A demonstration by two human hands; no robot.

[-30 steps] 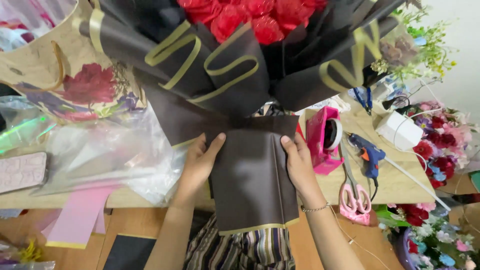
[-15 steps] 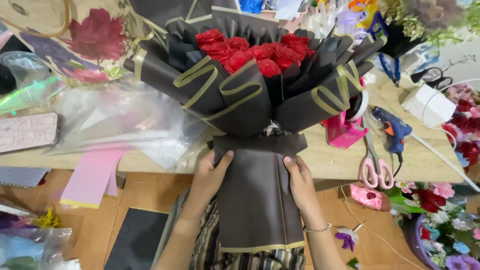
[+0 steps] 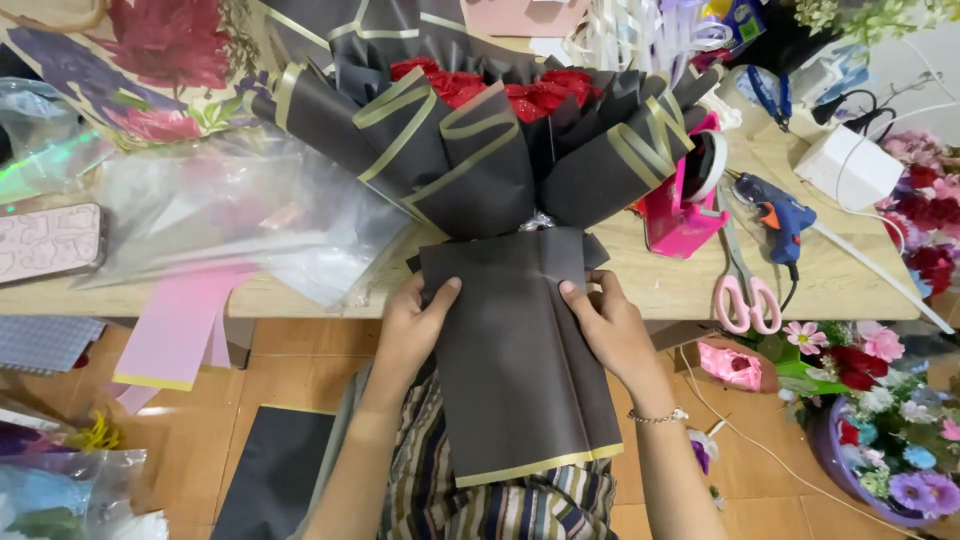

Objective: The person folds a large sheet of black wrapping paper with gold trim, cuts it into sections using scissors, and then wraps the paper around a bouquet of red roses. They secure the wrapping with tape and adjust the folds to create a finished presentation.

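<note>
A bouquet of red roses [image 3: 500,90] wrapped in black paper with gold edging [image 3: 450,160] lies on the wooden table [image 3: 680,285], its head pointing away from me. A flat black sheet with a gold hem [image 3: 520,370] covers the stem end and hangs over the table edge toward my lap. My left hand [image 3: 415,325] grips the sheet's left side, thumb on top. My right hand [image 3: 610,325], with a thin bracelet at the wrist, grips the right side the same way.
A pink tape dispenser [image 3: 685,205], pink-handled scissors [image 3: 740,290] and a blue glue gun [image 3: 780,215] lie to the right. Clear cellophane [image 3: 230,230] and a pink phone [image 3: 50,242] sit left. Flowers in a purple bucket [image 3: 880,430] stand on the floor right.
The view has tilted down and the bouquet sits lower in frame. Both hands stay on the black sheet's sides, pressing it around the stems.
</note>
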